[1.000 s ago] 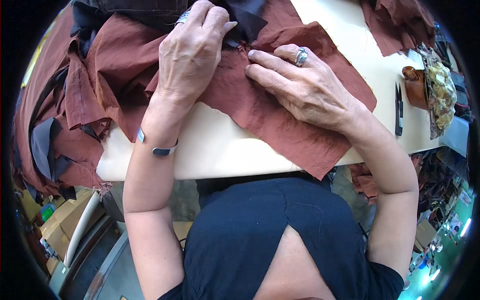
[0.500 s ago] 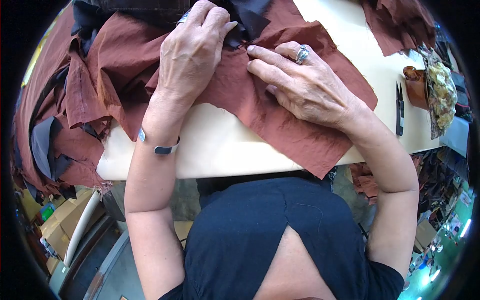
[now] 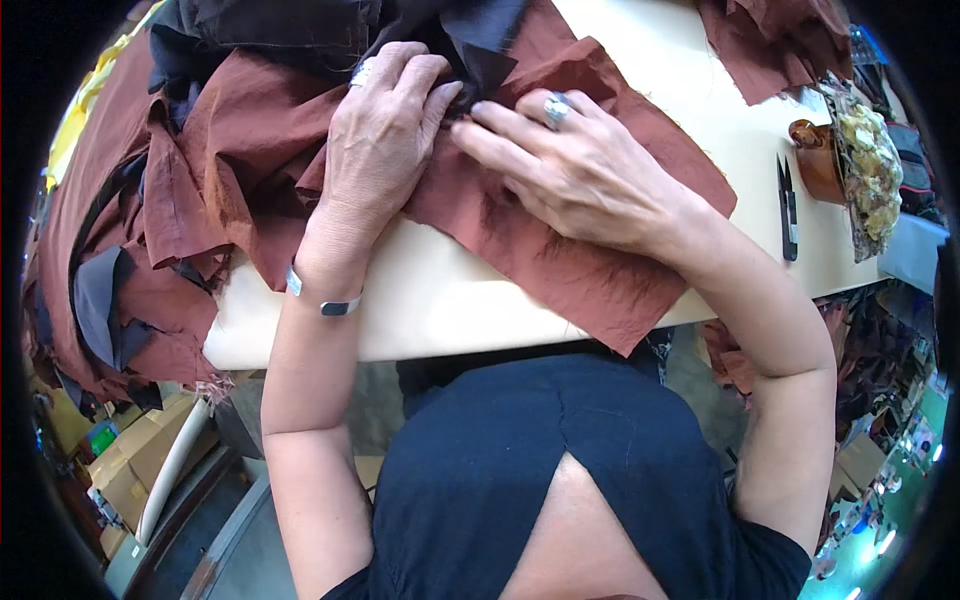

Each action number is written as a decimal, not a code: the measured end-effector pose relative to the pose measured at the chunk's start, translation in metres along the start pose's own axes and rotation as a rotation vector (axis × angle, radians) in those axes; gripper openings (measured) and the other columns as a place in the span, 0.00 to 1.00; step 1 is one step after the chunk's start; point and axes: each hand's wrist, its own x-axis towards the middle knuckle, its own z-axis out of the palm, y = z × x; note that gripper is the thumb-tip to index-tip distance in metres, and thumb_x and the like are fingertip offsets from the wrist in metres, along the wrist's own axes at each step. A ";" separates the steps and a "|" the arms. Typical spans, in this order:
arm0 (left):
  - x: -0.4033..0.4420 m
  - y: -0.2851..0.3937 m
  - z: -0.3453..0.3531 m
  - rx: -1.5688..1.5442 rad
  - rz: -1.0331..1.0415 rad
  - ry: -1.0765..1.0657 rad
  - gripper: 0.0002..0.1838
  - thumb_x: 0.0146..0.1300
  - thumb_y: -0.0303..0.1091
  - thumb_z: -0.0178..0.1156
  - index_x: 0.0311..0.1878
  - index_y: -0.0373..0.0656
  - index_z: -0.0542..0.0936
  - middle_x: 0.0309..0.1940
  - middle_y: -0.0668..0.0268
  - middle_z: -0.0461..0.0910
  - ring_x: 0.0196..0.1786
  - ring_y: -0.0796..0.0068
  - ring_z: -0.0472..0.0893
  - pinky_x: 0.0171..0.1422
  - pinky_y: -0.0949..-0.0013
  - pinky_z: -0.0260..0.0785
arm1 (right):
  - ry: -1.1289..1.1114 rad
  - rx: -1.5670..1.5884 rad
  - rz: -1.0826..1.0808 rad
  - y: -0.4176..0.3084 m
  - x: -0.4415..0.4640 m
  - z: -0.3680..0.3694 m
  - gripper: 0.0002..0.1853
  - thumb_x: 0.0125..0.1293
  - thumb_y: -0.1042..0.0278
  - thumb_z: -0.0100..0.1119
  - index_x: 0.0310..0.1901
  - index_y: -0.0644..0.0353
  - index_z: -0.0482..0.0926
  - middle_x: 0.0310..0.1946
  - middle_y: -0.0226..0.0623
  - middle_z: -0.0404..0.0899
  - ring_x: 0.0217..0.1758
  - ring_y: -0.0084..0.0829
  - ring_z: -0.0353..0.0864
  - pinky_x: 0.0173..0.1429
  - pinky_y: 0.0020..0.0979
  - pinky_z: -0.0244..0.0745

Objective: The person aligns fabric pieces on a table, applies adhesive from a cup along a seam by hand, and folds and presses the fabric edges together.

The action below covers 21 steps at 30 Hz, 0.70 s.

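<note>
My left hand point(image 3: 385, 145) is closed, its thumb and fingers pinched on dark cloth point(image 3: 475, 60) where it meets a reddish-brown cloth point(image 3: 580, 275). What lies between the fingertips is mostly hidden. Beside it, my right hand point(image 3: 580, 170) rests palm down on the brown cloth. Its index and middle fingers stretch toward the left fingertips and press near the dark edge; another finger with a silver ring is bent. The right thumb is mostly hidden under the hand. The brown cloth spreads over the pale table point(image 3: 460, 300), one corner hanging past the front edge.
Black thread snips point(image 3: 787, 215) lie on the table at the right. Beyond them stand a brown glazed pot point(image 3: 820, 160) and a pale, lumpy object point(image 3: 880, 185). More brown cloth point(image 3: 780, 45) lies at the back right. Crumpled brown and dark fabric point(image 3: 130, 290) covers the left side.
My left hand has moved slightly down with the dark cloth, and more of that cloth shows. The right hand has shifted left, its fingertips closer to the left hand.
</note>
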 end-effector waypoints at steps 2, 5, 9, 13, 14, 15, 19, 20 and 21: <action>-0.001 -0.002 0.002 0.016 0.021 0.013 0.09 0.59 0.33 0.60 0.40 0.39 0.77 0.41 0.59 0.75 0.43 0.57 0.78 0.46 0.61 0.72 | -0.027 0.029 0.016 -0.002 -0.018 -0.005 0.26 0.58 0.70 0.51 0.61 0.56 0.68 0.55 0.44 0.72 0.53 0.37 0.74 0.60 0.38 0.67; -0.001 -0.003 0.003 0.028 0.035 0.026 0.10 0.59 0.34 0.60 0.41 0.39 0.77 0.41 0.59 0.75 0.43 0.57 0.78 0.46 0.61 0.72 | -0.052 -0.015 0.068 -0.010 -0.045 -0.021 0.24 0.61 0.69 0.48 0.61 0.56 0.69 0.55 0.43 0.73 0.57 0.38 0.73 0.64 0.41 0.64; 0.001 0.001 0.001 0.023 -0.005 0.007 0.12 0.58 0.37 0.62 0.40 0.39 0.77 0.41 0.60 0.75 0.42 0.58 0.78 0.45 0.62 0.72 | -0.156 -0.008 0.173 -0.026 -0.082 -0.051 0.23 0.60 0.70 0.50 0.59 0.56 0.72 0.56 0.44 0.73 0.61 0.39 0.71 0.69 0.44 0.59; 0.004 0.008 0.002 0.084 -0.022 -0.008 0.14 0.56 0.40 0.64 0.39 0.40 0.76 0.40 0.62 0.75 0.41 0.59 0.78 0.44 0.63 0.73 | -0.167 0.073 0.251 -0.035 -0.122 -0.074 0.22 0.56 0.76 0.54 0.55 0.63 0.74 0.54 0.47 0.75 0.59 0.44 0.74 0.65 0.46 0.65; 0.004 0.010 0.003 0.092 -0.009 0.019 0.13 0.56 0.39 0.64 0.38 0.41 0.77 0.40 0.63 0.75 0.40 0.61 0.78 0.43 0.63 0.72 | -0.151 0.087 0.248 -0.035 -0.130 -0.075 0.22 0.56 0.76 0.55 0.55 0.64 0.75 0.53 0.47 0.76 0.59 0.44 0.74 0.64 0.46 0.67; 0.005 0.011 0.004 0.102 0.007 0.046 0.13 0.55 0.38 0.65 0.38 0.42 0.77 0.40 0.64 0.75 0.40 0.62 0.78 0.43 0.64 0.72 | -0.132 0.099 0.245 -0.035 -0.136 -0.076 0.22 0.55 0.76 0.56 0.54 0.65 0.75 0.52 0.47 0.76 0.58 0.45 0.75 0.63 0.46 0.68; 0.003 0.014 0.000 0.147 0.220 0.088 0.09 0.50 0.33 0.64 0.35 0.45 0.78 0.40 0.68 0.75 0.39 0.66 0.78 0.42 0.67 0.72 | -0.052 0.186 0.231 -0.039 -0.148 -0.076 0.21 0.55 0.74 0.58 0.53 0.65 0.75 0.52 0.49 0.77 0.58 0.47 0.75 0.61 0.45 0.71; 0.001 0.012 -0.001 0.082 0.271 0.044 0.08 0.48 0.29 0.61 0.35 0.46 0.79 0.41 0.68 0.76 0.41 0.67 0.78 0.44 0.67 0.71 | -0.019 0.174 0.216 -0.042 -0.148 -0.074 0.19 0.54 0.74 0.58 0.50 0.63 0.76 0.49 0.47 0.78 0.53 0.44 0.78 0.58 0.43 0.74; -0.001 0.014 -0.004 0.041 0.292 -0.029 0.10 0.50 0.27 0.58 0.38 0.45 0.79 0.43 0.67 0.77 0.45 0.66 0.78 0.47 0.65 0.71 | -0.001 0.144 0.177 -0.043 -0.150 -0.073 0.18 0.54 0.74 0.59 0.49 0.62 0.76 0.48 0.45 0.78 0.50 0.43 0.78 0.56 0.42 0.75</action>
